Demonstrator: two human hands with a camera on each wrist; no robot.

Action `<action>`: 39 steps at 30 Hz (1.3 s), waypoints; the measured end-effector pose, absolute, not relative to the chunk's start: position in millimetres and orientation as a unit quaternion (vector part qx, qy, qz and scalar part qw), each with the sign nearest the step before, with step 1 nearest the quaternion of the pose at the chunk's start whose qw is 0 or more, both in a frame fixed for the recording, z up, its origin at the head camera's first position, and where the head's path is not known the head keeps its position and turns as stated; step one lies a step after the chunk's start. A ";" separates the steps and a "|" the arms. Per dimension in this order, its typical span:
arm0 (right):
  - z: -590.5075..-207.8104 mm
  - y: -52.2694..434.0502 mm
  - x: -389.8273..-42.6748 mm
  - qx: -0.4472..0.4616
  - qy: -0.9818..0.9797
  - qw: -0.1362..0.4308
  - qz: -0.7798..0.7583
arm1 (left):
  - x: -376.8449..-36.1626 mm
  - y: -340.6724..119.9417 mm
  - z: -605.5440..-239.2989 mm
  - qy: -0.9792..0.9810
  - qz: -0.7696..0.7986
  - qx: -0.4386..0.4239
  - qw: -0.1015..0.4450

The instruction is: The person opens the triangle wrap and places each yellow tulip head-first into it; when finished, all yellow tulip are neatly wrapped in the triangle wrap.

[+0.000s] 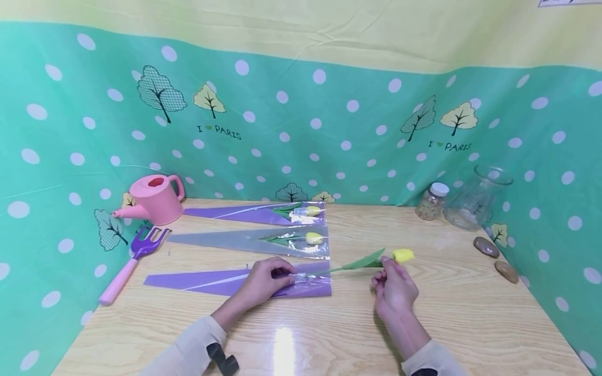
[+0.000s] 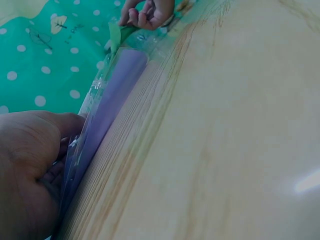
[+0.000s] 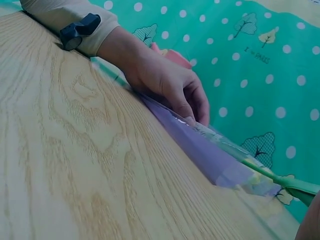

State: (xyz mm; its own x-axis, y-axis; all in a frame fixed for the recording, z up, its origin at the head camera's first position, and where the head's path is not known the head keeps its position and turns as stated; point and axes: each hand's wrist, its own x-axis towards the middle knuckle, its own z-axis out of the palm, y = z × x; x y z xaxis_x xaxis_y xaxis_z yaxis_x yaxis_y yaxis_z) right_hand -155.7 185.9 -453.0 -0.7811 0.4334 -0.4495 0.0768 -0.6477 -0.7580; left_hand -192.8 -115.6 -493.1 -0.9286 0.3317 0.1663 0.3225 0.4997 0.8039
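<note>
A purple flower sleeve [image 1: 211,282] with a clear film front lies on the table before me. My left hand [image 1: 263,282] pinches the film near the sleeve's wide end, which faces right; in the right wrist view the thumb and fingers of this left hand [image 3: 165,80] meet at the film's edge. My right hand [image 1: 397,290] pinches a yellow tulip [image 1: 403,255] just below its bloom. The tulip's green stem [image 3: 260,170] slants down to the left, its lower end inside the sleeve's mouth. The leaves spread between the right hand and the sleeve.
Behind lie a grey sleeve [image 1: 211,239] and another purple sleeve [image 1: 211,212], each holding a yellow tulip. A pink watering can [image 1: 157,201] and hand fork [image 1: 127,274] are at left. At right stand a lidded jar [image 1: 430,202], a glass vase [image 1: 475,201] and two stones [image 1: 486,246].
</note>
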 end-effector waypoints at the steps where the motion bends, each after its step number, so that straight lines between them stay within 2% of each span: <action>1: -453.5 184.5 -156.4 -0.314 -0.410 0.106 0.849 | -192.8 -115.5 -493.1 0.866 0.463 0.189 0.006; 15: -462.2 154.5 -165.5 -0.310 -0.447 0.130 0.829 | -192.1 -113.8 -494.1 0.864 0.466 0.189 0.006; 39: -470.0 125.0 -160.7 -0.310 -0.468 0.101 0.821 | -193.4 -108.8 -492.2 0.858 0.485 0.167 -0.041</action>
State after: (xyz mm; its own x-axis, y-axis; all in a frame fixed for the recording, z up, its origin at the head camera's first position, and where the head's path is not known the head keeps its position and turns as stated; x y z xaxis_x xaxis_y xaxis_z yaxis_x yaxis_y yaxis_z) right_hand -160.7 125.0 -470.0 -0.7876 0.4560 -0.4145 0.1246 -0.5410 -0.8318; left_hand -193.4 -108.8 -492.2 -0.9410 0.2467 0.2316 0.3256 0.4742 0.8180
